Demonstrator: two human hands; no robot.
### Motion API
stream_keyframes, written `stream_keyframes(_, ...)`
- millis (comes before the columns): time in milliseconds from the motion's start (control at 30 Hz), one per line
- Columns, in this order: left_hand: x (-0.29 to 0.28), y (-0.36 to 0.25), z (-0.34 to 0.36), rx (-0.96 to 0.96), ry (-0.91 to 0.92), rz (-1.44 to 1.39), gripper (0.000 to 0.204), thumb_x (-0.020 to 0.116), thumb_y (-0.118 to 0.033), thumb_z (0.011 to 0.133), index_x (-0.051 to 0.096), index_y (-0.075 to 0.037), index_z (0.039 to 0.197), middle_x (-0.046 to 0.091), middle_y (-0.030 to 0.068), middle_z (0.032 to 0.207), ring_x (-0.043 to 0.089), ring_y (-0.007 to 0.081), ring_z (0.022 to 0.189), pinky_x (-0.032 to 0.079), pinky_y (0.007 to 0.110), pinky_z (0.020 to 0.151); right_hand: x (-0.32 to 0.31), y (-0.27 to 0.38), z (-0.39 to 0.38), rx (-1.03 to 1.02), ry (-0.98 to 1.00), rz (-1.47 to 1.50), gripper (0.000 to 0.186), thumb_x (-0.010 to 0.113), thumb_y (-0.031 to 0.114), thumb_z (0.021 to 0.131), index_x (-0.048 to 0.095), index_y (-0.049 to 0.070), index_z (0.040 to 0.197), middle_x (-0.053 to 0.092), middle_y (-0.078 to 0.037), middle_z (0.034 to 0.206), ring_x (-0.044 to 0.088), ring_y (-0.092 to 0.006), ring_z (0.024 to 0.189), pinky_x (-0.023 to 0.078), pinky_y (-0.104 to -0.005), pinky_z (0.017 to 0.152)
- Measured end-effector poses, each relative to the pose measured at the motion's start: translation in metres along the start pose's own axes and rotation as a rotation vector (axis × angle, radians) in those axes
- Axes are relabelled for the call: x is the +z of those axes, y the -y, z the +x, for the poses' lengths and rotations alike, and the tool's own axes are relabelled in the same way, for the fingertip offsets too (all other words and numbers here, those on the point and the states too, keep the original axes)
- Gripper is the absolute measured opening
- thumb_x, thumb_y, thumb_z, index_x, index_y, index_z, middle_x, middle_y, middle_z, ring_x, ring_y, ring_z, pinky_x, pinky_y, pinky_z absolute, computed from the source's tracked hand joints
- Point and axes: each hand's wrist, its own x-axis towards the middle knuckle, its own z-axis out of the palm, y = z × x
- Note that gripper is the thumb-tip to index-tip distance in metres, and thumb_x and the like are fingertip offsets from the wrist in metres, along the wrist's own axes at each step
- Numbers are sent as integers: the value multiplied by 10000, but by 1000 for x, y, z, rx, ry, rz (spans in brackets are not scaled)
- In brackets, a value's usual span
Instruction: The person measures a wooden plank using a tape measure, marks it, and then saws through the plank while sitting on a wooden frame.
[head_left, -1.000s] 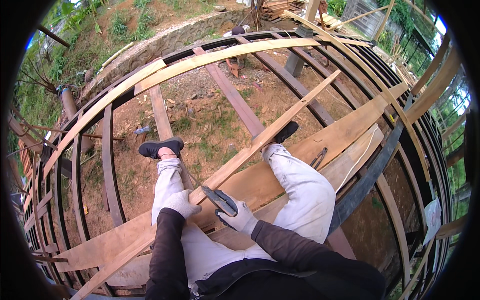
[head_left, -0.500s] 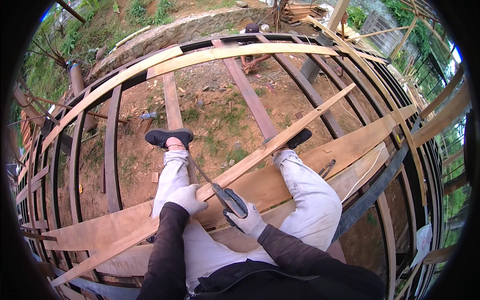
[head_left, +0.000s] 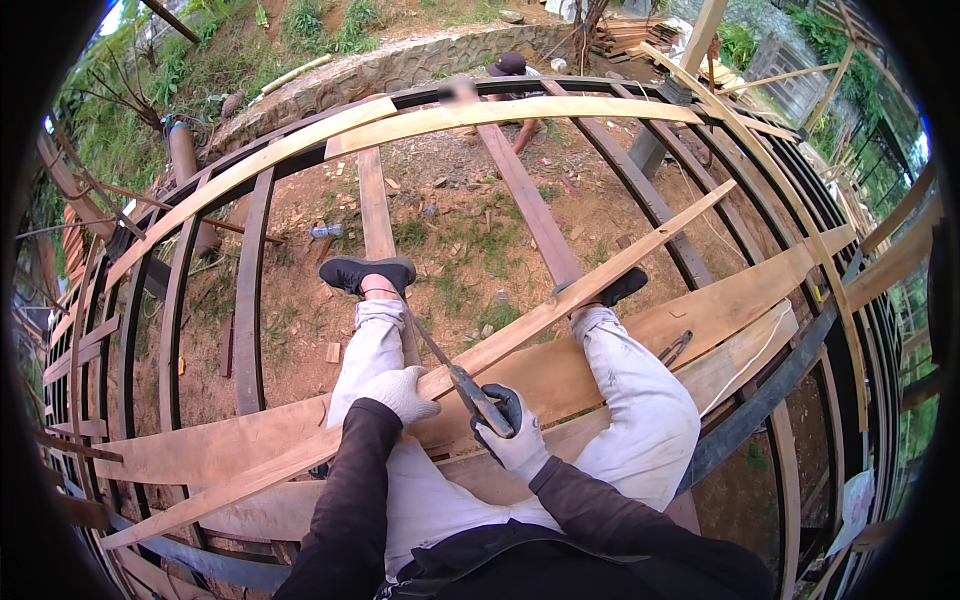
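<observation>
A long narrow wooden strip (head_left: 560, 305) lies slantwise across my lap and the wider boards, its far end raised toward the upper right. My left hand (head_left: 402, 394), in a pale knit glove, is closed around the strip above my left thigh. In my gloved right hand (head_left: 518, 440) is the dark handle of a handsaw (head_left: 463, 383). Its thin blade, seen nearly edge-on, crosses the strip just right of my left hand and points away from me. The contact between the teeth and the wood is too small to make out.
Wide planks (head_left: 240, 440) support me over open joists (head_left: 253, 300), with bare soil below. Pliers (head_left: 676, 348) lie on a plank by my right knee. Another person (head_left: 508, 70) is beyond the far beam. A plastic bottle (head_left: 325, 231) lies on the ground.
The handsaw and my right hand have shifted slightly along the blade's line while my left hand keeps hold of the strip. The whole view has swung a little, and the other person has moved.
</observation>
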Motion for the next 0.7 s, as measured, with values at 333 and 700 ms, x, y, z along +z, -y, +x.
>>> stream_keyframes(333,1,-1,-3,-4,11,11,704,742,-437,710,636,-57,1292,716,237,1092,686,377,1047,531,422,925,-9,9,2,-12,35,-290,345,761,276,867,626,10,1041,705,-149,870,704,-255,796,542,-377,753)
stream_keyframes(700,0,-13,-9,-17,66,55,696,784,-446,675,674,-33,1224,719,213,1096,681,348,1049,523,393,914,-6,13,3,109,63,-96,243,749,238,902,617,34,897,611,-23,693,583,-87,587,489,-296,541)
